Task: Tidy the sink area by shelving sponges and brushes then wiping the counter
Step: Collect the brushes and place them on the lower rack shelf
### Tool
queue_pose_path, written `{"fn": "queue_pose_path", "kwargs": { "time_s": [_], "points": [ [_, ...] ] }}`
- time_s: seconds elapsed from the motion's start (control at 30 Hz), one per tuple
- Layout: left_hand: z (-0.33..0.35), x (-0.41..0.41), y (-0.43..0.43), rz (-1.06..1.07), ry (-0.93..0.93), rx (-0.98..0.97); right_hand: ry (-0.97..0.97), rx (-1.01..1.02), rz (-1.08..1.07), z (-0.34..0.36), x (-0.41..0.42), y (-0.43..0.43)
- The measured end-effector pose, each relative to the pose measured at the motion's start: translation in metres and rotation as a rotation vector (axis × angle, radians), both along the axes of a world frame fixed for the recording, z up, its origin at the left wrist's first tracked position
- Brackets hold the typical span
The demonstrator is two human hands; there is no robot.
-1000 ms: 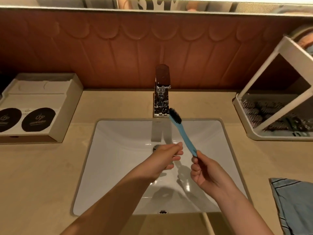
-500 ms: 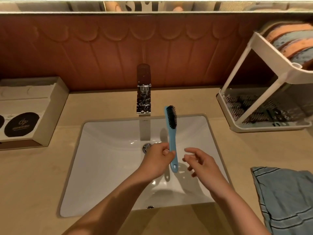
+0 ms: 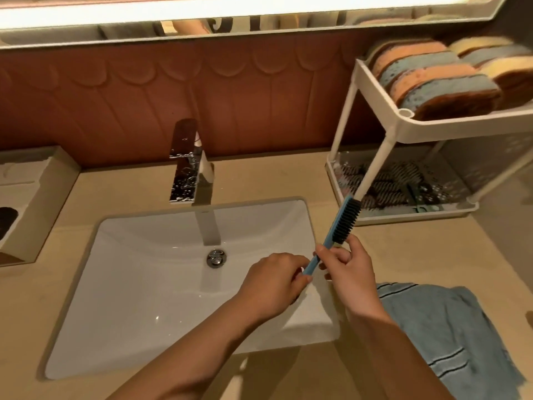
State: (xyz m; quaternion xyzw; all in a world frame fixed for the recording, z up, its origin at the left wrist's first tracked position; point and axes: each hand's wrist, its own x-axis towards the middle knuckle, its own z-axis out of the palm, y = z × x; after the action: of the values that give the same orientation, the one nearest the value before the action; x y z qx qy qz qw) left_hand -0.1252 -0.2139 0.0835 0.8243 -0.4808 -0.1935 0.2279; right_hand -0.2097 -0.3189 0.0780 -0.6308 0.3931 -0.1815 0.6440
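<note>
Over the sink (image 3: 138,278), the right hand (image 3: 347,268) pinches the blue brush (image 3: 344,222) mid-handle, bristles up near the rack (image 3: 438,129). The left hand (image 3: 274,284) curls at the handle's end; I cannot tell if it holds.

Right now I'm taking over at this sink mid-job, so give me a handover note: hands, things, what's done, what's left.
Right hand grips the blue brush mid-handle; left hand seems to pinch its handle end, near the sink's right edge.
Done: sponges sit on the rack's top shelf; other brushes lie in its bottom tray.
Left: shelve this brush, then wipe the counter, probably with the blue cloth lying at right.
</note>
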Motion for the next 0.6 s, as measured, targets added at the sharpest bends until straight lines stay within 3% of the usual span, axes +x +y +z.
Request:
{"fn": "queue_pose_path", "kwargs": {
  "time_s": [0.3,0.6],
  "points": [
    [-0.002,-0.027,-0.098,-0.013,0.274,-0.027,0.014,0.038,-0.104,-0.007,-0.052,-0.101],
    [0.003,-0.015,-0.18,0.407,0.428,-0.38,0.098,0.042,-0.126,-0.009,-0.053,-0.218]
  ]
}}
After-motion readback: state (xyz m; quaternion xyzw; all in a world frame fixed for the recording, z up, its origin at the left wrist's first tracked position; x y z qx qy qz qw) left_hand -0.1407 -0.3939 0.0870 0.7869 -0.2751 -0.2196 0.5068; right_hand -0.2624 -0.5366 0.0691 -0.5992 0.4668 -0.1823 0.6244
